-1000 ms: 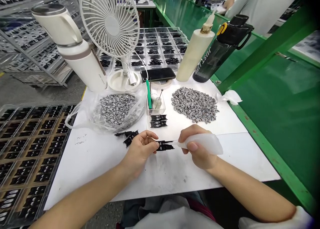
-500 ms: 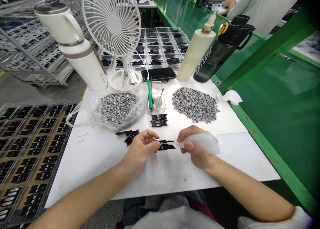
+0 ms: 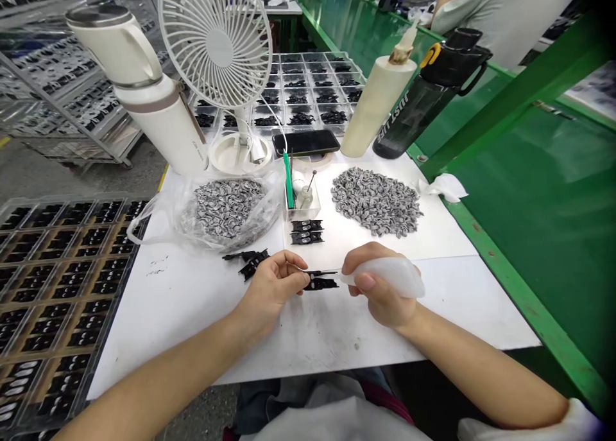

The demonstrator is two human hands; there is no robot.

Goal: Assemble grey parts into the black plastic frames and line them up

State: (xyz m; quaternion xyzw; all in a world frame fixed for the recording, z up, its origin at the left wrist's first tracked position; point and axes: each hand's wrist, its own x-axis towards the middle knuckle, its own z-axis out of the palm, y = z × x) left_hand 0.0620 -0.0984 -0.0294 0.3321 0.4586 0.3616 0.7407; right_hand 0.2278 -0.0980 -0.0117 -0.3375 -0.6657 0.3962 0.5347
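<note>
My left hand pinches the left end of a small black plastic part just above the white table sheet. My right hand is wrapped round a translucent white squeeze bottle, its thin nozzle pointing left at the black part. Whether the tip touches the part I cannot tell. Left of my left hand lie a few loose black parts, partly behind the fingers. Farther back, two more black parts with grey inserts lie side by side.
Behind are a bag of small grey pieces, a heap of grey pieces, and a clear box of tools. A fan, flask, phone and two bottles stand farther back. Compartment trays sit left; a green rail runs right.
Both hands, the black part and the squeeze bottle stay almost in place. In the background, a person's arm has shifted.
</note>
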